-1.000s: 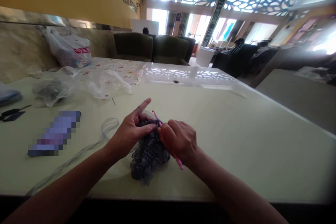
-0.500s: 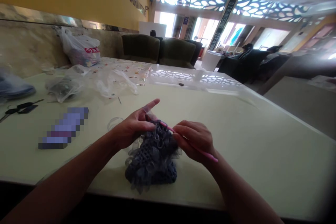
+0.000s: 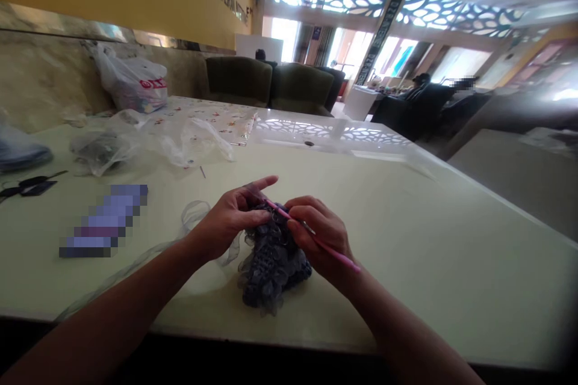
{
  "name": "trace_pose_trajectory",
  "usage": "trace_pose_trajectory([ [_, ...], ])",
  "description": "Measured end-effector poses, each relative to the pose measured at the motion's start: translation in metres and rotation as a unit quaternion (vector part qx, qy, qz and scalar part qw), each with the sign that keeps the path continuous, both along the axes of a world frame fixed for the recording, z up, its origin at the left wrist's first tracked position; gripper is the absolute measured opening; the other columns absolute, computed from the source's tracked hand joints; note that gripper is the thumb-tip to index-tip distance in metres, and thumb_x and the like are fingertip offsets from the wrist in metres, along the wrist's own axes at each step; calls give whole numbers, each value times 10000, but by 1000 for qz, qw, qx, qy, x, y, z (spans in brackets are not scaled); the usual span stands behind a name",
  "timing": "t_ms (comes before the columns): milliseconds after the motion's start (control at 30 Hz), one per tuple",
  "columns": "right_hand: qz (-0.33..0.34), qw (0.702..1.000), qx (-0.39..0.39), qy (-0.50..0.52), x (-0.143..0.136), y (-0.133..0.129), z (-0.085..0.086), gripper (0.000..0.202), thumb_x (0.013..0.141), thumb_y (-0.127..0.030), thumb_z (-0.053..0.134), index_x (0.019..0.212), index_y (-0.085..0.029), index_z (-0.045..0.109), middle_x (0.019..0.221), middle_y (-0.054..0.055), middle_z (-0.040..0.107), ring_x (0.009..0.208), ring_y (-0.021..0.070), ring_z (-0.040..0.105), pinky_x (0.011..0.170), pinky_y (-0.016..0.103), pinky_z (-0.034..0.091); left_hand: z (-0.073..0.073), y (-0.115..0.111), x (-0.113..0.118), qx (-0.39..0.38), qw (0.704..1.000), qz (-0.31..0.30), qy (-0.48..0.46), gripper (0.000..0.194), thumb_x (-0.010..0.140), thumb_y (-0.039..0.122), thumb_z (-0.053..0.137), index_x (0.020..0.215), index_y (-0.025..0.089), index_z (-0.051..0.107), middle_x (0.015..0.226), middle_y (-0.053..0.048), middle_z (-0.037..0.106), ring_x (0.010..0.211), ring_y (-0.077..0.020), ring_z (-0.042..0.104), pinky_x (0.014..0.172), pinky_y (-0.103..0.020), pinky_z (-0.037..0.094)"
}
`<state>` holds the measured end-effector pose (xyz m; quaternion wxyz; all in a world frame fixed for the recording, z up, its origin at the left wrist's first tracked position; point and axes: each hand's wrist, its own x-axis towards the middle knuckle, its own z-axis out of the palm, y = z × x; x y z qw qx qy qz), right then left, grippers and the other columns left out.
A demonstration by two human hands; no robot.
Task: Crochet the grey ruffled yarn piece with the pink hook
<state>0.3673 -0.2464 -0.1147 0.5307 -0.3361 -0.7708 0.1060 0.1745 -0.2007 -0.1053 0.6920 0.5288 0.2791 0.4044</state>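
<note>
Pale tabletop [image 3: 433,240]: grey crochet pc [image 3: 273,258] btwn L hand [image 3: 226,219] & R hand [image 3: 323,230].

A glossy, pale greenish-white tabletop [image 3: 428,264] stretches away from the near edge. Near the middle, the lower end of a dark grey, ruffled crocheted piece [image 3: 273,267] rests on it. To the left, a sheer grey ribbon [image 3: 139,261] trails toward the near edge. Farther left lie an oblong item [image 3: 106,222], pixelated, and dark keys [image 3: 34,183]. Beyond are a clear bag with dark contents [image 3: 106,150], a crumpled clear bag [image 3: 194,141] and a small thin stick [image 3: 203,172]. At the far left, a patterned sheet [image 3: 212,113] covers the surface, with a red-printed white carrier bag [image 3: 135,84] at its left end.
</note>
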Motion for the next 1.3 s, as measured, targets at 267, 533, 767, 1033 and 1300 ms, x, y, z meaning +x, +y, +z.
trace_pose_trajectory([
  [267, 54, 986, -127, 98, 15, 3, 4, 188, 941, -166, 535, 819, -203, 673, 838, 23, 678, 870, 170, 639, 750, 283, 497, -3, 6, -5, 71, 997, -14, 32, 250, 743, 204, 770, 992, 221, 758, 1382, -60, 580, 917, -153, 638, 747, -237, 505],
  [533, 35, 995, -75, 58, 11, 0, 5, 197, 919, -113, 505, 796, -191, 637, 829, 21, 668, 845, 164, 635, 786, 301, 500, 1, 1, -4, 131, 989, 29, 58, 242, 738, 200, 765, 979, 204, 753, 1441, -63, 516, 880, -138, 605, 685, -231, 483],
  [767, 48, 985, -101, 133, 3, 1, -3, 197, 923, -146, 514, 762, -198, 614, 797, 9, 632, 858, 162, 637, 780, 289, 507, -3, 2, -3, 88, 995, -29, 39, 726, 776, 198, 754, 1424, 379, 482, 902, 20, 635, 812, -111, 566, 742, -231, 456],
  [1033, 60, 993, -78, 65, 14, 1, 6, 209, 922, -111, 500, 766, -186, 616, 775, -4, 668, 757, 133, 647, 1022, 398, 497, -2, 1, -5, 90, 995, -7, 45, 825, 780, 201, 732, 1501, 348, 359, 899, 10, 625, 793, -123, 559, 714, -243, 456],
  [1300, 25, 995, 16, -99, 16, 1, 14, 186, 930, -105, 474, 786, -181, 565, 796, 14, 676, 723, 119, 628, 1008, 378, 503, 0, -5, 0, 220, 962, 60, 153, 911, 802, 136, 651, 1558, 341, 186, 834, 32, 618, 712, -112, 534, 734, -254, 453],
])
